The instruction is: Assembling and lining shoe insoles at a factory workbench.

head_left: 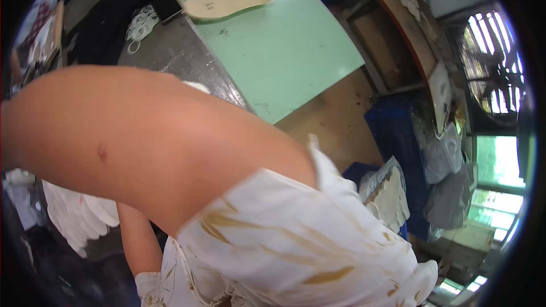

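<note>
my right hand (307, 244), in a white glove streaked with brown glue, fills the lower frame, my bare forearm crossing from the left. my left hand (149, 287), also gloved, sits at the bottom edge. whether either hand is closed or holding something, i cannot tell. a pale shoe insole (227, 1) lies well away on the green table (284, 51); stacked white insoles (389, 199) rest in a blue crate at right.

Both hands wear white cloth gloves, the right hand (296, 244) glove streaked with tan glue stains; forearms bare.
</note>
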A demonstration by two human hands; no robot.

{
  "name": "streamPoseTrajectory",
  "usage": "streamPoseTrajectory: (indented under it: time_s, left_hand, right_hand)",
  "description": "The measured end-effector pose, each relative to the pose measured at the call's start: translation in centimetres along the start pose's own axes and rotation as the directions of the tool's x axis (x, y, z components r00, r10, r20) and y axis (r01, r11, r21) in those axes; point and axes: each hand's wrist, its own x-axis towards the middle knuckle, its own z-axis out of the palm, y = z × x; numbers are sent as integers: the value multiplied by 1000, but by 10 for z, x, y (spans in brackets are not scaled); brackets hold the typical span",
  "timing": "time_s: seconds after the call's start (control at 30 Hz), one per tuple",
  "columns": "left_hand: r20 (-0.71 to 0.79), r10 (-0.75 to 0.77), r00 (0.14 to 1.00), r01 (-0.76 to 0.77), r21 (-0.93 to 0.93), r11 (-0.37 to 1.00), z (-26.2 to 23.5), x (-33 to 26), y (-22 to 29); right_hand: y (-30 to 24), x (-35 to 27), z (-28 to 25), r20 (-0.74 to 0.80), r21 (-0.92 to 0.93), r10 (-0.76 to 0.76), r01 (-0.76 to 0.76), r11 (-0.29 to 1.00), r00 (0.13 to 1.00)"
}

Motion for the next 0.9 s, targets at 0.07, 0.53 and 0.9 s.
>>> streamPoseTrajectory:
  time_s: [0.07, 0.53, 0.9]
  left_hand:
    - [2, -129, 992, 129, -22, 991, 58, 3, 5]
    - [222, 330, 918, -334, -21, 942, 165, -33, 89]
    - [580, 395, 713, -581, 172, 796, 231, -46, 126]
  right_hand:
    - [47, 44, 14, -46, -73, 166, -169, 983, 985]
    - [110, 22, 97, -77, 815, 399, -173, 553, 914]
    - [83, -57, 74, -501, 787, 557, 82, 611, 663]
